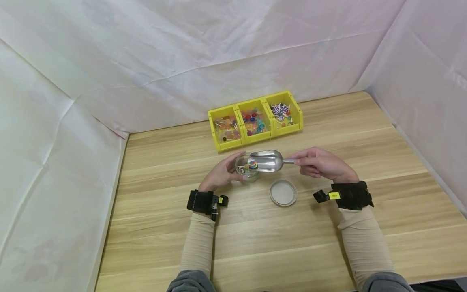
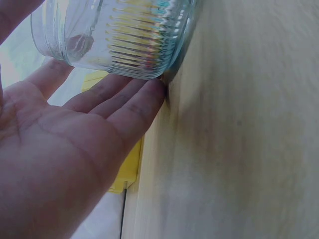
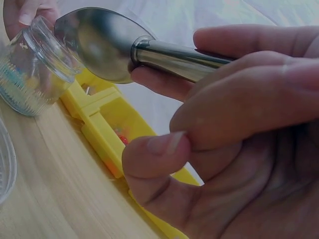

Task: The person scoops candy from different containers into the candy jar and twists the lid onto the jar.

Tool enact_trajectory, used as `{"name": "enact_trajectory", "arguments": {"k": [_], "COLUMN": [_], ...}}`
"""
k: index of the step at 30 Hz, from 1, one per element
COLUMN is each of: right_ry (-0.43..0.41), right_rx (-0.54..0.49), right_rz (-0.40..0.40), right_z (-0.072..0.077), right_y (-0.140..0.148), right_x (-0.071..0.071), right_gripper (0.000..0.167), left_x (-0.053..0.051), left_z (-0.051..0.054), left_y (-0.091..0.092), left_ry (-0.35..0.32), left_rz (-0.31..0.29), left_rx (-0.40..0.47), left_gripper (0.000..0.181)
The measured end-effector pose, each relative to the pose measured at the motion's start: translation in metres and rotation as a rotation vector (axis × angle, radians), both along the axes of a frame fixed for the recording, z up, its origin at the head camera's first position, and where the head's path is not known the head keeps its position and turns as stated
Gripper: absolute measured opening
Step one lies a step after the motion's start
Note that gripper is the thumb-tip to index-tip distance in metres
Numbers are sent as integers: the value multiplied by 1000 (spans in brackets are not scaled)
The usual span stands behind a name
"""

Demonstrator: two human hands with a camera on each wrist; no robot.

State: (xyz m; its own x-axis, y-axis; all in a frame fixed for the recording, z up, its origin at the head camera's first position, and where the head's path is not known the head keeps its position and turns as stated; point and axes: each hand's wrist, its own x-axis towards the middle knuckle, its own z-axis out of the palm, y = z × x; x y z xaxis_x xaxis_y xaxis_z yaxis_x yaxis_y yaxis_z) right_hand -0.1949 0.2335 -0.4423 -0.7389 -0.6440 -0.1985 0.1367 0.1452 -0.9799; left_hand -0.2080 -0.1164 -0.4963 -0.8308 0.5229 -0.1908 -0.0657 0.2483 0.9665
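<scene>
Our right fingers (image 3: pixel 239 99) pinch the scoop (image 1: pixel 269 161), its length running left to the jar (image 2: pixel 114 35) our left fingers (image 2: pixel 134 102) clasp!

This looks like a makeshift booth, with pale sheets (image 1: pixel 204 52) enclosing a wood-grain table (image 1: pixel 277 247).

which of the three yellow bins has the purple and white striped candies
The right-hand bin: striped candies are clustered in it, while the middle bin shows red and blue pieces and the left bin mostly orange ones.
</scene>
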Motion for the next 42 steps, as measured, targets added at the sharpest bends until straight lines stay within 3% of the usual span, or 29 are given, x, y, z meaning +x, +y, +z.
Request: {"name": "enact_trajectory", "arguments": {"k": [6, 13, 18, 27, 42], "right_ry": [5, -7, -2, 7, 86], "right_rx": [-5, -5, -5, 53, 160], "right_rz": [12, 5, 9, -8, -34], "right_z": [0, -1, -1, 3, 4], "right_y": [0, 0, 0, -1, -5], "right_x": [-1, 0, 0, 2, 2], "right_gripper": [38, 40, 40, 40, 37], "left_x": [-1, 6, 6, -2, -2], "left_z": [-1, 23, 25, 0, -4], "left_y": [-1, 2, 1, -1, 0], "left_ry": [3, -44, -37, -13, -4], "left_rz": [-19, -47, -49, -24, 0], "left_rx": [13, 47, 26, -15, 13], "left_gripper": [90, 90, 90, 93, 90]}}
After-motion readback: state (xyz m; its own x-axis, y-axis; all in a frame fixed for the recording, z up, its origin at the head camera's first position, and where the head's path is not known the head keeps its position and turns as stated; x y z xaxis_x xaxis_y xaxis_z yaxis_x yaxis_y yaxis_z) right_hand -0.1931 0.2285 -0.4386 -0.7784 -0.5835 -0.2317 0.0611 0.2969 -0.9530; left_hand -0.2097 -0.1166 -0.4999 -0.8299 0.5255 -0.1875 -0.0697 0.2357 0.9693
